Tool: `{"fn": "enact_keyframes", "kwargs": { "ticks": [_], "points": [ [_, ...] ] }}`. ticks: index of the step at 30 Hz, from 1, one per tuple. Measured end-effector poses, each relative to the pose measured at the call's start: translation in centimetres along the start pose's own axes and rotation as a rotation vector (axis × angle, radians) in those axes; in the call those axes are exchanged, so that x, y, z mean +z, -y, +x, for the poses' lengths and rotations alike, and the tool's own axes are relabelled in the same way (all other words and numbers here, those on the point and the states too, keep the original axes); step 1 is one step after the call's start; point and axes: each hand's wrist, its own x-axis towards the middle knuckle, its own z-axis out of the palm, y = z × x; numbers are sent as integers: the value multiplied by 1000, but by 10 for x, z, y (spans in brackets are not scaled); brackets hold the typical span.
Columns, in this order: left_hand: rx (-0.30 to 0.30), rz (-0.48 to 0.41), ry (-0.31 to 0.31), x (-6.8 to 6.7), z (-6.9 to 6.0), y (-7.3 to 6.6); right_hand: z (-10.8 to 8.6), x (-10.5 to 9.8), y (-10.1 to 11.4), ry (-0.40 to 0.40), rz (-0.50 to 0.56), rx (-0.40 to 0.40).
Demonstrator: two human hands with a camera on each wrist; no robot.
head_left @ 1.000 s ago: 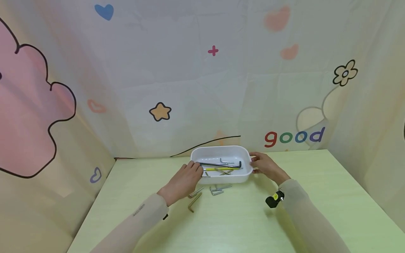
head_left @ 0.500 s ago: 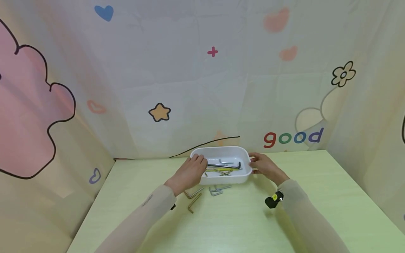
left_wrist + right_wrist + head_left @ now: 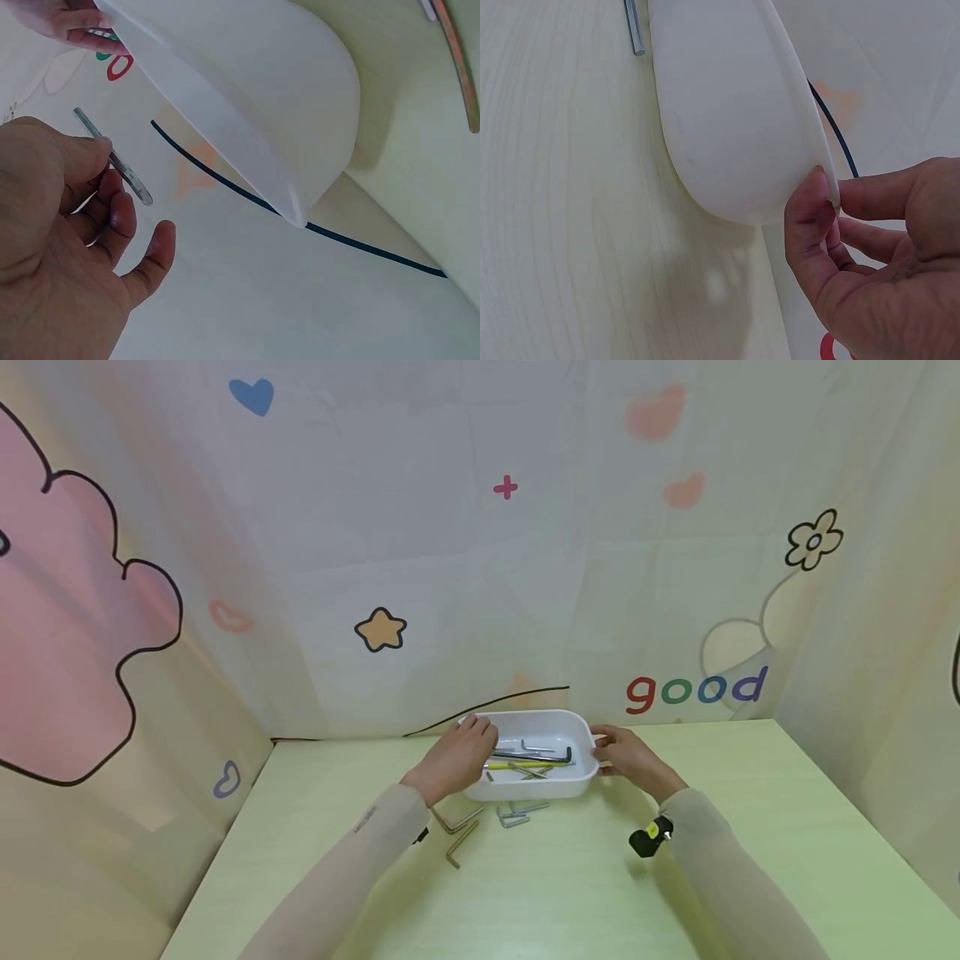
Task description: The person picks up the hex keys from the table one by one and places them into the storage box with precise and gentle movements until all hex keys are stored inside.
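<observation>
A white plastic tub (image 3: 525, 789) stands near the back of the table. Over its left end my left hand (image 3: 456, 756) pinches a silver hex key (image 3: 136, 184) between thumb and index finger; only straight lengths of the key show in the left wrist view. My right hand (image 3: 885, 247) grips the tub's right rim between thumb and fingers. Inside the tub lie a black hex key (image 3: 567, 753), a long yellow rod (image 3: 538, 766) and several small metal keys. The left hand hides the tub's left end in the head view.
In front of the tub, silver hex keys (image 3: 516, 820) lie on the table. Bronze-coloured hex keys (image 3: 452, 857) are left of them, close to my left forearm. A printed cloth curtain (image 3: 450, 568) rises right behind the tub.
My left hand has risen slightly and moved right over the tub's left end. More of the bronze keys beside its sleeve shows. The right hand stays at the rim.
</observation>
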Motion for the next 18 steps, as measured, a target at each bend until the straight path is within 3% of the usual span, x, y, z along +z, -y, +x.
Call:
{"fn": "enact_keyframes", "kwargs": {
  "ticks": [11, 18],
  "points": [
    [-45, -22, 75, 2, 20, 3, -1, -2, -2, 0, 8, -11],
    [-76, -50, 157, 1, 34, 3, 0, -1, -1, -8, 20, 5]
  ]
}}
